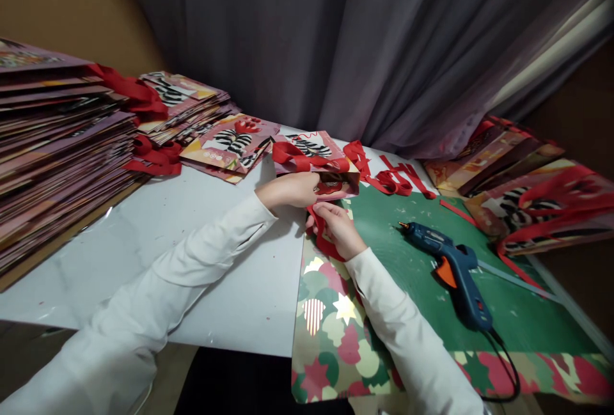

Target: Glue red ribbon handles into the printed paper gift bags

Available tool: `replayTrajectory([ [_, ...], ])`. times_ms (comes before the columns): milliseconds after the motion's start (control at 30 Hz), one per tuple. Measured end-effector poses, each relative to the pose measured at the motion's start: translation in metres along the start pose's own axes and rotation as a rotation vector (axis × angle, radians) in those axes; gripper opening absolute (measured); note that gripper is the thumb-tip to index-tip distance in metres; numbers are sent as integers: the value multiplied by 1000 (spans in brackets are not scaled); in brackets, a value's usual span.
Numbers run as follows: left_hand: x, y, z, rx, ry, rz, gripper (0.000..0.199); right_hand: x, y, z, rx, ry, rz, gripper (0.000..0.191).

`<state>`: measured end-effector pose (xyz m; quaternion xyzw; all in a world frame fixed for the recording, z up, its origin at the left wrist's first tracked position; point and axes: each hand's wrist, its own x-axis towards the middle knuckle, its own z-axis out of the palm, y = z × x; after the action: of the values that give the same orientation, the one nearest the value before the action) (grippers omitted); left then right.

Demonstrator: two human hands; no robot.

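Near the middle of the table lies a patterned paper bag (336, 186), its open end facing me and a red ribbon (300, 158) looped over its top. My left hand (295, 190) is at the bag's near left edge, its fingers curled inward and partly hidden at the opening. Just below and to the right, my right hand (338, 226) pinches another length of red ribbon (327, 247), which hangs down under the fingers. The two hands are close together.
Tall stacks of folded bags (57, 153) stand at the left, with flat bags (230, 143) beside them. On the green mat (384, 255) rests a blue glue gun (448, 268) with a cord. Ribbon pieces (388, 181) lie behind it; more bags (542, 204) are at right.
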<state>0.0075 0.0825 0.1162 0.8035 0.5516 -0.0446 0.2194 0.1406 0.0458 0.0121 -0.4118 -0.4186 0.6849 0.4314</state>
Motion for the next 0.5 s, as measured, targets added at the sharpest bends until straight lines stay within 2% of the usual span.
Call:
replayTrajectory([
  [133, -1, 2, -1, 14, -4, 10, 35, 1, 2, 1, 12, -2, -34, 25],
  [367, 4, 0, 4, 34, -12, 15, 32, 2, 10, 12, -46, 180, -133, 28],
  [500, 6, -3, 7, -9, -6, 105, 29, 2, 14, 14, -27, 223, -178, 32],
])
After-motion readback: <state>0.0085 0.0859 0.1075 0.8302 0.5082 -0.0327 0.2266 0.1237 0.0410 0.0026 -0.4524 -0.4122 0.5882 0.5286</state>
